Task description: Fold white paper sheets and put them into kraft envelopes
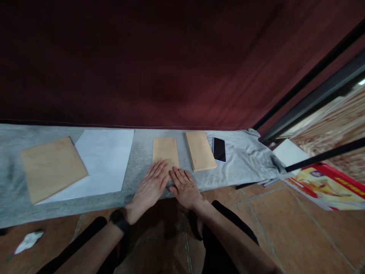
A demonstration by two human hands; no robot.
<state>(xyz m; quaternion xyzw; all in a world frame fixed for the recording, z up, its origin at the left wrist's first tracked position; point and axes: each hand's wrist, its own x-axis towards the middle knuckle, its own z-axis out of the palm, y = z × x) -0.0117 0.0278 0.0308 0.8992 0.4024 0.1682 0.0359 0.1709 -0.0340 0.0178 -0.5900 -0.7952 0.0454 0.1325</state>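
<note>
A brown paper envelope (pixel 165 149) lies flat on the grey cloth in front of me, its lower part covered by my hands. My left hand (pixel 151 185) rests on its lower left, fingers stretched out and lying flat. On the lower right edge lies my right hand (pixel 186 189), also flat with its fingers extended. Just right of this envelope is a stack of brown envelopes (pixel 200 150). Over on the left, a larger-looking brown envelope or pile of them (pixel 54 167) sits partly on top of white paper sheets (pixel 107 160).
A dark-screened phone (pixel 219 149) lies right of the stack. The narrow surface wears a grey cloth (pixel 242 167); a dark red curtain (pixel 171 76) hangs behind it. Black metal bars (pixel 313 76) and a red and yellow box (pixel 330 186) are at the right. White tissue (pixel 28 242) lies on the tiled floor.
</note>
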